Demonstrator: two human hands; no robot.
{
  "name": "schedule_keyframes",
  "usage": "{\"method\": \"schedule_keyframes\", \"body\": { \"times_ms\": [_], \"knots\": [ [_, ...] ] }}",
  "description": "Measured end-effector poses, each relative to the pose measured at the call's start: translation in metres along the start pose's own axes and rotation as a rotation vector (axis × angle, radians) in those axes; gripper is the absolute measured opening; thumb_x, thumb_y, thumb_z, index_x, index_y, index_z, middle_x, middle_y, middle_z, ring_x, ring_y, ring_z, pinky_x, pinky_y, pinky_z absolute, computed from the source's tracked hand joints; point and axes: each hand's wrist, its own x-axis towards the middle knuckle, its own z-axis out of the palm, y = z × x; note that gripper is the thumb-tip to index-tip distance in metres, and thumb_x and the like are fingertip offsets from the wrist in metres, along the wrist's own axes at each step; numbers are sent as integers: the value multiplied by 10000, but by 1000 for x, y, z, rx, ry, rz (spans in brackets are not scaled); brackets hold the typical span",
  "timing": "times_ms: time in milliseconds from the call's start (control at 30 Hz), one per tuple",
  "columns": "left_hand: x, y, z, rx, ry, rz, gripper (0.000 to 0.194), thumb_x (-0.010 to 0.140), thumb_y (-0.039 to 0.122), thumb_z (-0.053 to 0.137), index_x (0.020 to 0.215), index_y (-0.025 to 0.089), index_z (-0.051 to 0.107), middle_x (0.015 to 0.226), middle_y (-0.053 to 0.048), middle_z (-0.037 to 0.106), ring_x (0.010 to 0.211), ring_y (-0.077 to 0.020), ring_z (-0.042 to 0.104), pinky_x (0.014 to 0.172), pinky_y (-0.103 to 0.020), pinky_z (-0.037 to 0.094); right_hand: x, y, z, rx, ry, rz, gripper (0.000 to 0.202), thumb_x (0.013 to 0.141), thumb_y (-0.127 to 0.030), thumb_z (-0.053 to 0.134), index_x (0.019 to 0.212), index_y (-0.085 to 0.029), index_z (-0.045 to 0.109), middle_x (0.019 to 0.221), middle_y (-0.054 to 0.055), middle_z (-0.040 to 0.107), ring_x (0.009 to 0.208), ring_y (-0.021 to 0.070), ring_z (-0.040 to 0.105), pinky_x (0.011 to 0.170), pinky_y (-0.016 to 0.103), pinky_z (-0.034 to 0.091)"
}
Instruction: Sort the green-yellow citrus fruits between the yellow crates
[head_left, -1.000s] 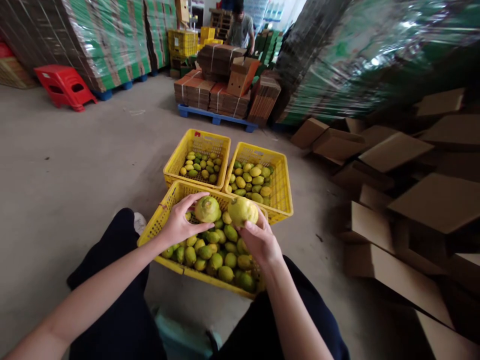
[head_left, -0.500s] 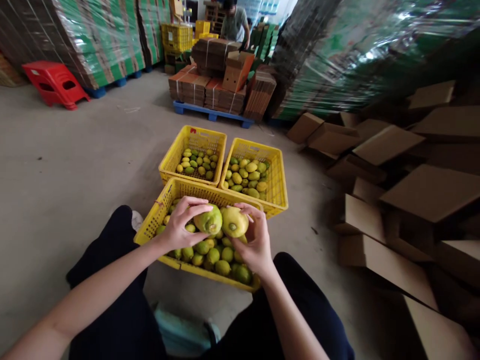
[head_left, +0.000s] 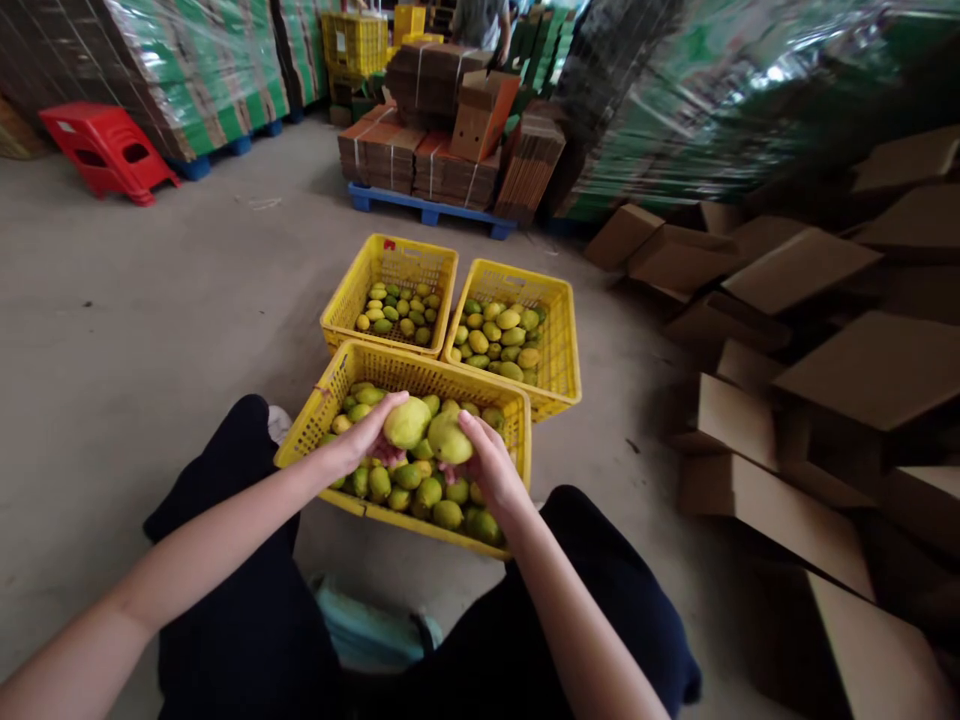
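Observation:
Above the near yellow crate [head_left: 307, 420], each of my hands holds one lemon. My left hand [head_left: 369, 432] is closed around a yellow-green lemon [head_left: 407, 423], thumb on top and fingers beneath. The fingers of my right hand [head_left: 491, 465] wrap the outer side of a second lemon [head_left: 450, 438], its thumb also on top. The two lemons are side by side, very close to each other. Below them, many green and yellow lemons [head_left: 429, 493] fill the crate's bottom. Part of that fruit is hidden behind my hands.
Beyond stand a left yellow crate [head_left: 337, 310] and a right yellow crate [head_left: 562, 350], both holding lemons. Cardboard boxes [head_left: 787, 500] pile up on the right. Further off are a blue pallet [head_left: 431, 212] of flattened cartons, a red stool [head_left: 112, 150] and a person [head_left: 480, 25].
Both hands have turned the lemons, so their ends no longer face me and their sides show. My hands sit slightly lower against the near crate, and the view has tilted down a little.

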Motion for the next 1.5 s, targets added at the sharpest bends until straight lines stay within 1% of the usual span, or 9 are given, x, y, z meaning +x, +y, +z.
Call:
{"method": "schedule_keyframes", "body": {
  "times_ms": [133,300,433,667,767,967,1133,1367,1500],
  "knots": [
    [0,0,2,4,31,-14,671,793,772,413,684,141,612,547,-59,598,457,-121,526,449,-235,415,2,-1,-2,-13,32,7,498,692,-671,706,775,-219,514,542,-12,641,388,155,558,401,274,431],
    [-7,5,1,46,188,487,601,631,499,816,1100,210,573,1043,-60,668,883,-195,662,692,-271,552,-4,-6,-7,-24,191,-285,519,612,-418,866,1006,-251,574,784,-23,707,691,183,669,664,320,560],
    [-10,7,-2,121,161,727,718,553,338,890,1173,248,540,1140,-59,612,1013,-222,637,830,-345,564,-5,-8,-12,2,197,-450,586,603,-313,880,1123,-292,611,966,-16,705,904,201,665,862,363,548],
    [-9,4,-2,187,44,663,644,666,398,813,1221,225,536,1139,-75,632,1040,-250,631,883,-379,539,2,4,-10,76,64,-330,639,683,-359,838,1277,-298,608,1202,30,682,1126,263,626,1052,450,463],
    [-2,-5,-1,218,101,628,545,760,468,717,1200,210,524,1154,-77,632,1087,-261,615,908,-375,525,10,16,-10,98,25,-252,666,729,-405,793,1347,-317,561,1240,28,670,1159,257,608,1036,427,474],
    [11,-20,1,315,172,695,514,866,493,605,1262,192,475,1266,-117,589,1196,-263,561,1046,-402,435,20,30,-10,56,-35,-96,730,744,-442,753,1414,-386,470,1272,18,612,1010,208,625,732,297,566],
    [10,-16,4,459,206,828,539,893,484,559,1331,184,464,1365,-153,557,1284,-278,514,1118,-442,362,20,28,-5,97,-99,-94,535,790,-551,677,1271,-356,548,1281,19,562,956,180,615,628,236,560],
    [11,-14,5,600,201,931,457,1000,418,356,1370,202,516,1394,-109,571,1318,-233,508,1144,-416,355,24,31,-6,80,-137,-24,754,591,-421,870,1245,-311,511,1104,11,604,796,147,660,589,237,575],
    [6,-10,10,621,166,1026,338,999,314,380,1176,208,648,1229,-79,670,1177,-208,605,1058,-378,452,22,38,0,153,-223,-17,766,551,-388,898,1213,-263,535,1039,24,660,858,174,672,641,253,585]
  ]
}}
